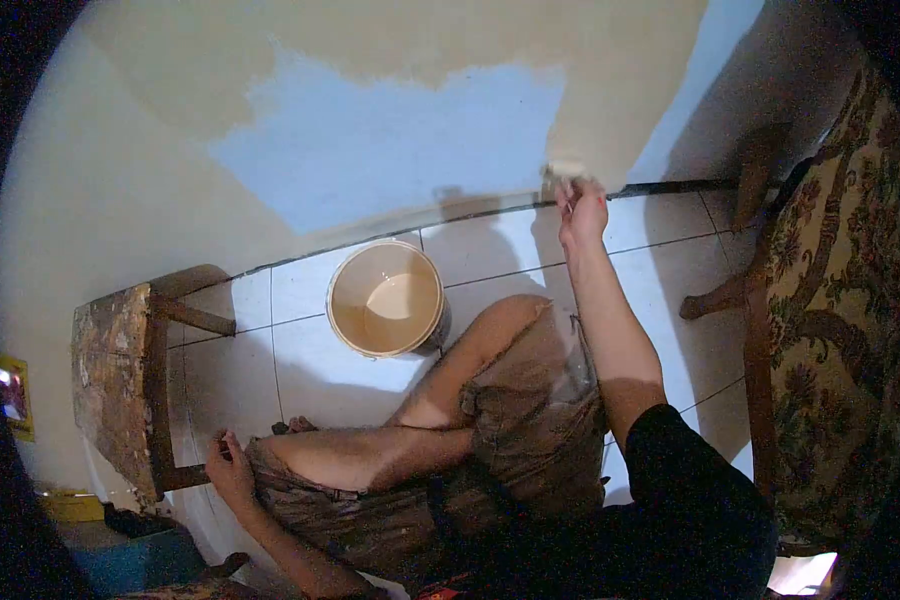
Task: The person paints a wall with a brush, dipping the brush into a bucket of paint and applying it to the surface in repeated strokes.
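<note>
**A:** R hand (582, 212) is out front, arm at full stretch, fingers closed round the handle of a paintbrush (565, 170).

**B:** And the head of it?

**A:** Against the wall (120, 200), low down, just above the floor line. It's at the right edge of the blue patch (390, 150), where the cream coat meets it. The head's pale and blurred, so it could be a mini roller, can't tell.

**B:** Long axis?

**A:** The handle points from the hand away toward the wall, approx in line w/ the forearm.

**B:** L hand?

**A:** L hand (230, 468) is well back, low left. It rests at the hem of the shorts (530, 420) by the folded leg, fingers loosely curled, nothing in it that I can see.

**B:** Any container?

**A:** Paint bucket (342, 300), open, no lid, standing on the floor tiles (300, 370) near the wall and just beside the raised knee. It's left of the R hand and nearer the body, and ahead and right of the L hand, so approx midway between them. Neither hand is touching it.

**B:** What's inside?

**A:** Cream paint, low, pooled at the bottom, w/ the inner walls smeared the same colour.

**B:** Anything else around?

**A:** A worn wooden stool (110, 390) on the left, just beside the L hand. On the right, a floral armchair (850, 300), its wooden leg (715, 295) near the R forearm but apart from it.
</note>
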The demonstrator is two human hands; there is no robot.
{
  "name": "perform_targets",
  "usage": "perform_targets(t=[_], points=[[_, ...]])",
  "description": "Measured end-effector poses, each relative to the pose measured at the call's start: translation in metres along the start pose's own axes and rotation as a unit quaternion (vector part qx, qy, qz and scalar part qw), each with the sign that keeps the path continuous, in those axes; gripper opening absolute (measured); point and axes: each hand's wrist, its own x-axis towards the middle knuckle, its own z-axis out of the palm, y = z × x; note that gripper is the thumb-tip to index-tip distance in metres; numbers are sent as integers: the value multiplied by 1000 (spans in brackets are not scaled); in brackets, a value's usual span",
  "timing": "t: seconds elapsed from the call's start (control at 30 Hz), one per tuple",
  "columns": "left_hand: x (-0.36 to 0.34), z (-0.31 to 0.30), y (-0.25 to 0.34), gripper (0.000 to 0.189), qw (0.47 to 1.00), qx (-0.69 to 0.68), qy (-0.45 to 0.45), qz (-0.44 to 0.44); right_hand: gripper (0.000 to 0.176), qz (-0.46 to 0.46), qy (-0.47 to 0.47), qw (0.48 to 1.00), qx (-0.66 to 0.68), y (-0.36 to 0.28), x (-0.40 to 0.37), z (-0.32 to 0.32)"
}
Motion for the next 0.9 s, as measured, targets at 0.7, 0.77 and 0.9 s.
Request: perform_targets(t=[0.7, 0.77, 0.9], points=[[11, 14, -24, 41, 999, -5, -29, -33, 23, 62, 38, 994, -81, 35, 14, -46], [6, 7, -18, 40, 999, -30, -16, -33, 20, -15, 0, 999, 45, 32, 16, -29], [9, 5, -10, 41, 998, 34, -29, -42, 21, -56, -21, 995, 82, -23, -44, -3]])
